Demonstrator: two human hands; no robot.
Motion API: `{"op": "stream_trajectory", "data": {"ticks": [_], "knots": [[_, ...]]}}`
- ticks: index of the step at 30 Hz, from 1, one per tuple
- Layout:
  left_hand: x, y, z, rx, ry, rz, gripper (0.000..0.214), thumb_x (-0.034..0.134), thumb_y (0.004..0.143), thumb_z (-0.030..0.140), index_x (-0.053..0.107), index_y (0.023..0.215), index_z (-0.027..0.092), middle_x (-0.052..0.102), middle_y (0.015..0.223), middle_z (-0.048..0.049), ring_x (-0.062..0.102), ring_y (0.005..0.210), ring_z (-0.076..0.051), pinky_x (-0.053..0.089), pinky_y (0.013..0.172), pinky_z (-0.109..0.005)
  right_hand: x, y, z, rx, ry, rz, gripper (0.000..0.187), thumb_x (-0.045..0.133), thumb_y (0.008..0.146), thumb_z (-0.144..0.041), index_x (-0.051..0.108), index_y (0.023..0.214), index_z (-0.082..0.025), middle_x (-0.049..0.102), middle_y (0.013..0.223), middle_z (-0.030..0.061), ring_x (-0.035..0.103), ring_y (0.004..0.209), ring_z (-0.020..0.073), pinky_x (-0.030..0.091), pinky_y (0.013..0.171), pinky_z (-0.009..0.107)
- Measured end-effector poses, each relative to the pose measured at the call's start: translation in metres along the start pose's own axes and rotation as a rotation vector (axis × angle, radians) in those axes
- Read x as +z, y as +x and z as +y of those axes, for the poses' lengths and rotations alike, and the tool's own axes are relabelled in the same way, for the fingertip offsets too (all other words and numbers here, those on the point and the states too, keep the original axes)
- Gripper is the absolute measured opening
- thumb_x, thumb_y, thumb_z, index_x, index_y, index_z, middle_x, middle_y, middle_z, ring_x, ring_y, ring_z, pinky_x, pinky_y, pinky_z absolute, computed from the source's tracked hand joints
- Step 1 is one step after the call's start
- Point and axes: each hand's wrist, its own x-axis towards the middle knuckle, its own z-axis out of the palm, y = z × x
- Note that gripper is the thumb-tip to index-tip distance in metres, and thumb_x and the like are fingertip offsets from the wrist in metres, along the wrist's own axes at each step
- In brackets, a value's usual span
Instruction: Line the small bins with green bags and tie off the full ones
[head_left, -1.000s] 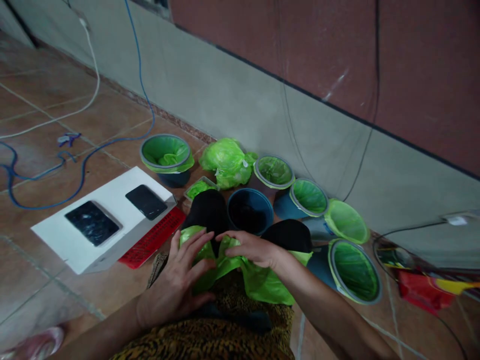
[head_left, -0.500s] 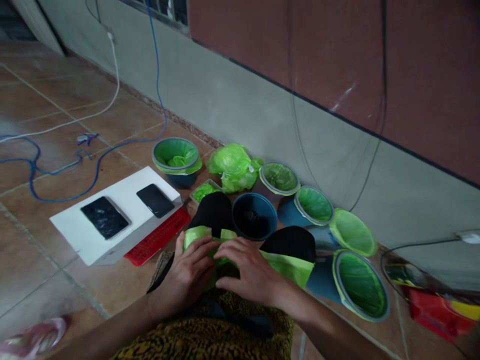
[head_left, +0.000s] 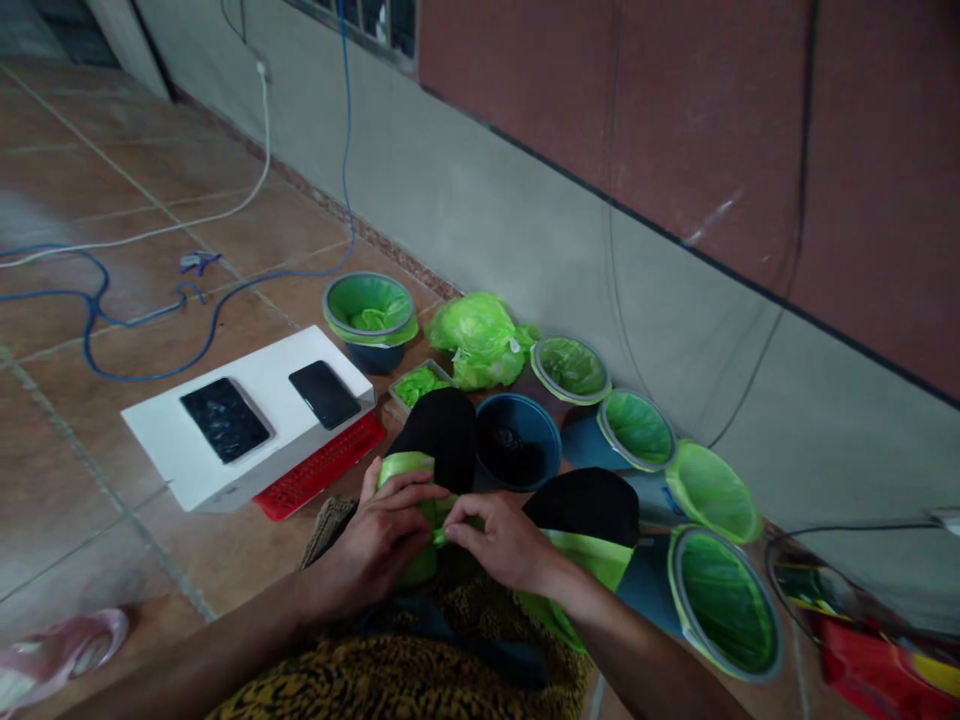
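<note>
Folded light-green plastic [head_left: 406,464] lies over my left thigh. My left hand [head_left: 384,535] presses on it with the fingers close together, curled over its edge. From there a narrow strip of the green plastic [head_left: 440,537] reaches my right hand [head_left: 501,540], whose thumb and forefinger pinch it. More green plastic sheet [head_left: 594,560] drapes over my right thigh, partly behind my right forearm. Just beyond my knees stands a dark blue bucket [head_left: 540,415] with something dark inside. Whether the folded plastic is one bag or a stack, I cannot tell.
Several buckets with green liners line the wall, among them a near-right one [head_left: 724,600] and a far-left one [head_left: 367,303]. A bulging green bag [head_left: 480,340] sits between. Two phones lie on a white box [head_left: 262,385] over a red basket [head_left: 322,470]. A blue cable [head_left: 217,325] crosses the floor.
My right hand has gone from spread fingers above the plastic to a pinch on a green strip. My left hand stays on the folded plastic. The view has shifted slightly.
</note>
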Motion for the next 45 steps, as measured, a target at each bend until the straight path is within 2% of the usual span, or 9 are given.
{"op": "stream_trajectory", "data": {"ticks": [10,20,26,32,34,38,40,43,45], "knots": [[0.001,-0.003,-0.004,-0.020,-0.092,0.014,0.025,0.046,0.096,0.022,0.070,0.090,0.024,0.066,0.128,-0.0046,0.053,0.127,-0.023,-0.005,0.120,-0.062,0.008,0.004,0.011,0.011,0.134,0.027,0.013,0.064,0.082,-0.025,0.071,0.075,-0.017,0.067,0.068,-0.0019,0.052,0.062,0.0107,0.035,0.061,0.023],[-0.022,0.000,0.004,-0.085,-0.120,-0.102,0.027,0.042,0.097,0.024,0.068,0.097,0.023,0.061,0.134,-0.0070,0.046,0.133,-0.025,0.005,0.121,-0.060,-0.017,0.006,-0.002,0.000,0.028,-0.134,0.016,0.061,0.081,-0.019,0.072,0.094,-0.020,0.071,0.085,-0.0016,0.061,0.079,0.0136,0.039,0.071,0.024],[-0.011,-0.001,0.005,-0.041,-0.063,-0.059,0.024,0.059,0.090,0.039,0.067,0.108,0.024,0.062,0.133,-0.0079,0.046,0.132,-0.029,0.000,0.118,-0.065,-0.018,0.008,-0.012,-0.068,0.004,-0.097,0.019,0.052,0.090,-0.020,0.071,0.093,-0.018,0.072,0.086,0.0004,0.063,0.080,0.0138,0.040,0.072,0.024],[-0.001,-0.002,0.000,-0.039,-0.016,-0.023,0.018,0.052,0.091,0.020,0.067,0.099,0.024,0.067,0.126,-0.0062,0.049,0.128,-0.027,0.002,0.114,-0.068,-0.023,0.004,-0.010,-0.100,-0.059,-0.060,0.019,0.054,0.092,-0.026,0.070,0.098,-0.019,0.071,0.094,0.0018,0.064,0.088,0.0155,0.043,0.080,0.027],[-0.002,-0.002,0.000,-0.027,-0.019,-0.025,0.020,0.051,0.091,0.019,0.067,0.103,0.024,0.066,0.126,-0.0071,0.048,0.129,-0.027,0.003,0.115,-0.067,-0.023,0.003,-0.007,-0.089,-0.058,-0.066,0.034,0.065,0.085,-0.035,0.065,0.116,-0.020,0.068,0.114,0.0054,0.063,0.104,0.0195,0.044,0.089,0.031],[-0.002,-0.003,0.001,-0.008,0.003,-0.008,0.020,0.052,0.091,0.021,0.067,0.103,0.025,0.067,0.125,-0.0071,0.049,0.128,-0.027,0.002,0.116,-0.065,-0.009,0.004,0.000,-0.005,-0.135,-0.131,0.101,0.084,0.061,-0.053,0.041,0.145,-0.020,0.054,0.141,0.0146,0.054,0.124,0.0296,0.043,0.096,0.038],[-0.002,-0.003,0.002,-0.012,0.022,-0.011,0.018,0.051,0.091,0.021,0.067,0.098,0.024,0.067,0.126,-0.0065,0.049,0.129,-0.027,0.001,0.116,-0.065,0.001,0.005,0.002,0.038,-0.246,-0.145,0.080,0.080,0.070,-0.048,0.049,0.137,-0.018,0.065,0.125,0.0140,0.062,0.110,0.0288,0.044,0.085,0.035],[-0.003,-0.004,0.004,-0.015,0.041,-0.017,0.017,0.051,0.091,0.019,0.066,0.096,0.024,0.067,0.126,-0.0057,0.049,0.129,-0.027,0.002,0.115,-0.065,0.007,0.005,0.005,0.024,-0.385,-0.171,0.022,0.062,0.089,-0.035,0.067,0.101,-0.017,0.072,0.088,0.0067,0.066,0.082,0.0210,0.038,0.067,0.028],[-0.004,-0.004,0.005,-0.018,0.053,-0.010,0.020,0.051,0.089,0.017,0.065,0.101,0.024,0.067,0.126,-0.0058,0.049,0.129,-0.027,0.001,0.114,-0.066,0.002,0.005,0.006,-0.055,-0.415,-0.224,0.022,0.057,0.094,-0.033,0.067,0.081,-0.019,0.069,0.073,0.0026,0.062,0.069,0.0162,0.033,0.061,0.027]]}}
